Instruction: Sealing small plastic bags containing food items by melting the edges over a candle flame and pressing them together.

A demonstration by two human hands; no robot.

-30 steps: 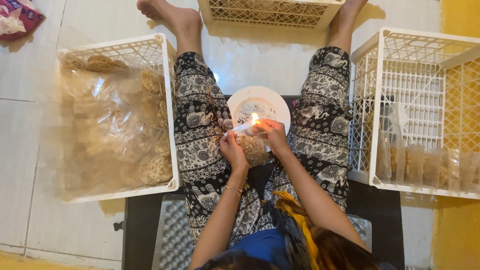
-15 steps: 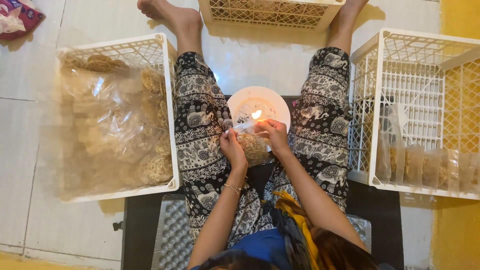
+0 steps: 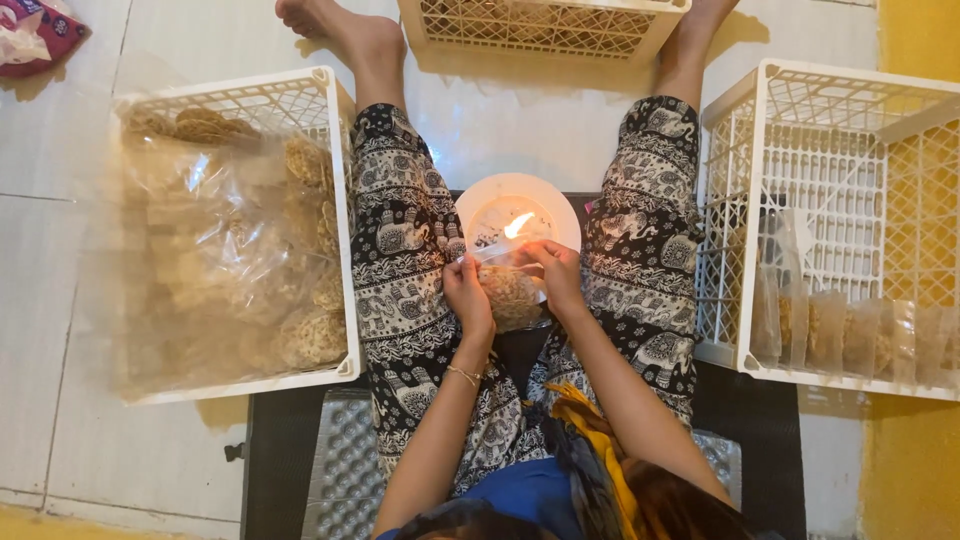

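Note:
I sit on the floor with my legs spread. My left hand (image 3: 467,295) and my right hand (image 3: 556,275) together hold a small clear plastic bag of brown crackers (image 3: 510,296) between my knees. The bag's top edge is close to a small flame (image 3: 517,224) burning on a round white plate (image 3: 555,208) just beyond my hands. Both hands pinch the bag near its upper corners.
A white plastic crate (image 3: 330,100) at my left holds a large clear bag of loose round crackers (image 3: 230,250). A white crate (image 3: 745,230) at my right holds several small filled bags (image 3: 850,335) standing in a row. A third crate (image 3: 540,35) stands ahead between my feet.
The bag and both hands have shifted slightly toward the flame; the flame flickers. Little else differs.

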